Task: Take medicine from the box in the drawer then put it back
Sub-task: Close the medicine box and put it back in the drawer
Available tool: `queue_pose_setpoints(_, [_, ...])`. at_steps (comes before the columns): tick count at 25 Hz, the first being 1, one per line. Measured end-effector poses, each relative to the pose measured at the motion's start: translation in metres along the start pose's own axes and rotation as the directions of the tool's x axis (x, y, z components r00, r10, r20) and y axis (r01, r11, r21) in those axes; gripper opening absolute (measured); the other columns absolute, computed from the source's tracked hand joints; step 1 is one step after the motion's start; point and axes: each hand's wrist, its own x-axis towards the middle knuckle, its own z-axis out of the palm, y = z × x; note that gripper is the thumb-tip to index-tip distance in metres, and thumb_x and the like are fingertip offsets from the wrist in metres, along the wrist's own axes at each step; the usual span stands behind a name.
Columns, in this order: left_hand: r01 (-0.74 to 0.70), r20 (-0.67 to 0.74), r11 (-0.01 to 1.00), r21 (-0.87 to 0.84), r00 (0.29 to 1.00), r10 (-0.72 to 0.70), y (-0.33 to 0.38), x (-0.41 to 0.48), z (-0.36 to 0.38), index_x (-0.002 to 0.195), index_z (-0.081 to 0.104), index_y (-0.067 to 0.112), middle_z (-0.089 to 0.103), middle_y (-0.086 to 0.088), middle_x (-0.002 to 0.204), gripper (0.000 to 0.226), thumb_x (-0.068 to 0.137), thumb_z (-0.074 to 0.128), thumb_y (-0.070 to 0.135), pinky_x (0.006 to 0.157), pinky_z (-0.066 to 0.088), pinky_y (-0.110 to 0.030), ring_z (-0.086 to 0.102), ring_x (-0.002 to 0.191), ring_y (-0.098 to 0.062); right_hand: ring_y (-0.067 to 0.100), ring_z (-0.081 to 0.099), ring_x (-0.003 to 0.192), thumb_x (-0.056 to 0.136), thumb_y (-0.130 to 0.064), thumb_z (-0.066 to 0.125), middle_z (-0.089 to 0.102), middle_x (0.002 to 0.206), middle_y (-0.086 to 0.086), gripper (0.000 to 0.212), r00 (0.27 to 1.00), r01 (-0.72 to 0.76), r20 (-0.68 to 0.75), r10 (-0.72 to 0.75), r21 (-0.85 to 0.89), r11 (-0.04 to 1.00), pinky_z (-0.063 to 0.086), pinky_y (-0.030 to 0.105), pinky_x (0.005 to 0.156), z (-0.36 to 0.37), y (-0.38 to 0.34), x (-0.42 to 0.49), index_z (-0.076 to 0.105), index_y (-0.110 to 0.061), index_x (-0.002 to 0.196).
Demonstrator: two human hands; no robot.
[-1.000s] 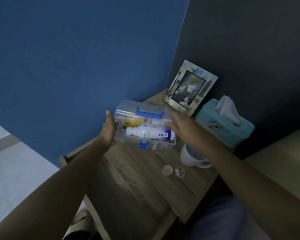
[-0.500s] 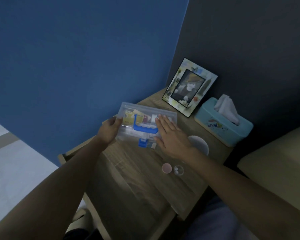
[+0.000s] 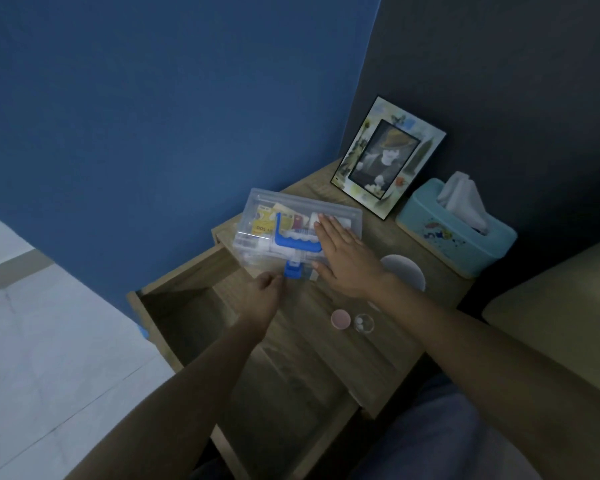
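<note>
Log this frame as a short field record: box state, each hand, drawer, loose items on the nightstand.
box: clear medicine box on the nightstand, lid down
left hand: left hand at the blue latch
right hand: right hand flat on the lid, open
drawer: drawer pulled open, inside too dark to tell
loose items: pink cap, small clear cup holding white pills
behind: photo frame, tissue box

A clear plastic box with blue handle and blue latch lies flat, lid shut, on the wooden tabletop; medicine packets show inside; the drawer stands open.
</note>
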Motion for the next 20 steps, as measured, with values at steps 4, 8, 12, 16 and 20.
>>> queue_pose_setpoints(4, [0.166,0.106,0.855,-0.492,0.986,-0.130,0.006,0.002,0.020,0.091,0.065,0.002,0.068,-0.010,0.082,0.021,0.085,0.045,0.000,0.060,0.055,-0.022,0.067,0.075,-0.018,0.023,-0.003,0.147,0.097,-0.040,0.034,-0.002,0.160,0.011,0.069,1.000,0.007,0.003,-0.007,0.004,1.000,0.006,0.040,0.120,-0.001,0.000,0.000,0.001,-0.007,0.148])
queue_pose_setpoints(8, [0.185,0.084,0.802,-0.568,0.982,-0.167,0.007,0.001,0.015,0.082,0.061,0.004,0.063,-0.009,0.071,0.025,0.084,0.037,-0.004,0.052,0.052,-0.017,0.061,0.063,-0.014,0.022,-0.002,0.147,0.096,-0.042,0.036,0.000,0.160,0.010,0.071,1.000,0.012,-0.006,-0.012,0.039,0.999,0.009,0.042,0.121,-0.003,0.000,-0.001,0.003,-0.007,0.148])
queue_pose_setpoints(12, [0.088,0.134,0.927,-0.366,0.990,-0.041,0.006,0.005,0.002,0.086,0.064,0.011,0.070,0.004,0.059,0.020,0.089,0.045,0.008,0.057,0.050,-0.019,0.062,0.064,-0.010,0.022,0.001,0.147,0.094,-0.050,0.039,0.004,0.160,0.009,0.075,1.000,0.006,-0.019,-0.004,0.117,0.993,0.009,0.041,0.121,-0.007,-0.001,-0.002,0.009,-0.008,0.148])
queue_pose_setpoints(16, [0.017,0.210,0.953,-0.304,0.976,0.050,0.004,0.008,-0.009,0.088,0.066,0.013,0.068,0.000,0.071,0.020,0.093,0.047,0.016,0.067,0.050,-0.024,0.063,0.071,-0.012,0.023,0.007,0.147,0.090,-0.055,0.044,0.010,0.159,0.010,0.079,0.999,0.014,-0.041,-0.010,0.120,0.993,0.011,0.039,0.121,-0.010,-0.002,-0.001,0.016,-0.008,0.147])
queue_pose_setpoints(20, [0.006,0.287,0.958,-0.287,0.955,0.080,0.006,0.006,-0.014,0.091,0.065,0.011,0.068,-0.003,0.078,0.017,0.090,0.048,0.012,0.067,0.051,-0.022,0.063,0.075,-0.013,0.024,0.013,0.146,0.090,-0.054,0.044,0.016,0.158,0.011,0.076,0.998,0.022,-0.064,-0.014,0.114,0.993,0.013,0.037,0.119,-0.011,-0.001,0.001,0.021,-0.007,0.146])
